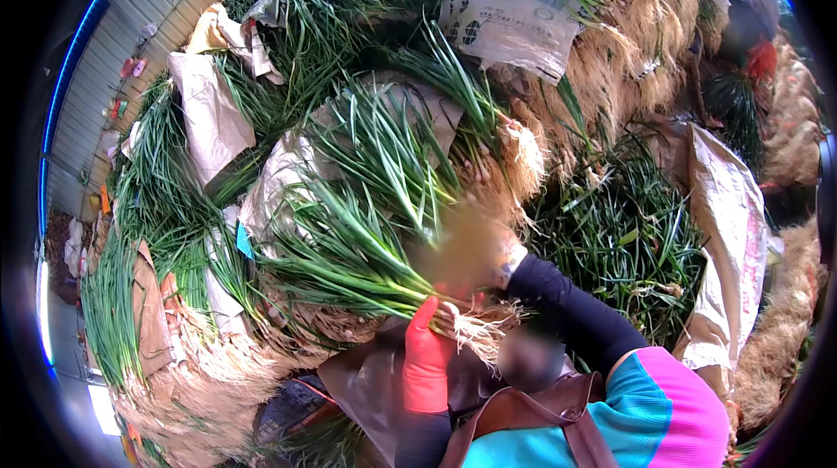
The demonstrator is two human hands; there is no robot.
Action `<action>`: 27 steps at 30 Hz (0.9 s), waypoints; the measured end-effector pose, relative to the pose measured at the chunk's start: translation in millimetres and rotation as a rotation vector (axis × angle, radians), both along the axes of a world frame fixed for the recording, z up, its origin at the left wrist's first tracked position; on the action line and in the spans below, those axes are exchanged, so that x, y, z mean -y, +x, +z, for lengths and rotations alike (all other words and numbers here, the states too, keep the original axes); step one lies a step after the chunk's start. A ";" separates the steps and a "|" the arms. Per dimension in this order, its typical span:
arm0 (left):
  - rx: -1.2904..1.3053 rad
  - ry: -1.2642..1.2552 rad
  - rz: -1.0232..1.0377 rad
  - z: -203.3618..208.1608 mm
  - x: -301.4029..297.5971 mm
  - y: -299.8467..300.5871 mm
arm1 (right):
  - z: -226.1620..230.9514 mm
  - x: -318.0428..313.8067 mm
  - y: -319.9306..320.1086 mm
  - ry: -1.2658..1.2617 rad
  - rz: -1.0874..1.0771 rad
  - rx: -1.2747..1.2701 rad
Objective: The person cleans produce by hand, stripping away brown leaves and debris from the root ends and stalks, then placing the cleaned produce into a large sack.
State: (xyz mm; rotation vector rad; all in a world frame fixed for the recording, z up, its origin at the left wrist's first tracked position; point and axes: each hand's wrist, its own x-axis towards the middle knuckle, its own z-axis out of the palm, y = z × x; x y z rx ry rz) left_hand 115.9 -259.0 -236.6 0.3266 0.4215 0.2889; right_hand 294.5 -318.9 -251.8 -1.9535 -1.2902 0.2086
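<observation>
Coral-gloved, the left hand (425, 353) curls around the base of a bunch of what looks like green garlic (370, 266), thumb up against the pale stems; the roots (481, 328) spill out to its right and the leaves fan away to its left. Just beyond it is the right hand (471, 250), its fingers hidden by a blur, so I cannot tell how far they are bent or what they hold. A second bunch (381, 150) lies farther beyond the left hand, its stems running toward that blur. Handled well, I judge, the bunch wants a firm, uncrushing grip low on the stems, root ends level, leaves lying one way. Loose greens (610, 241) right of both hands could snag the roots, so lift clear of them.
</observation>
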 end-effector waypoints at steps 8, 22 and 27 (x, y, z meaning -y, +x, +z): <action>-0.218 0.136 -0.079 -4.2 4.4 0.5 | -32.6 -22.7 -13.6 -0.205 0.006 -0.914; 0.605 0.117 0.222 51.8 -26.6 -34.4 | -42.1 30.8 12.4 -0.339 -0.013 0.166; 0.358 -0.101 0.124 14.3 -1.1 -8.3 | -64.5 -14.4 41.6 -0.160 -0.172 0.315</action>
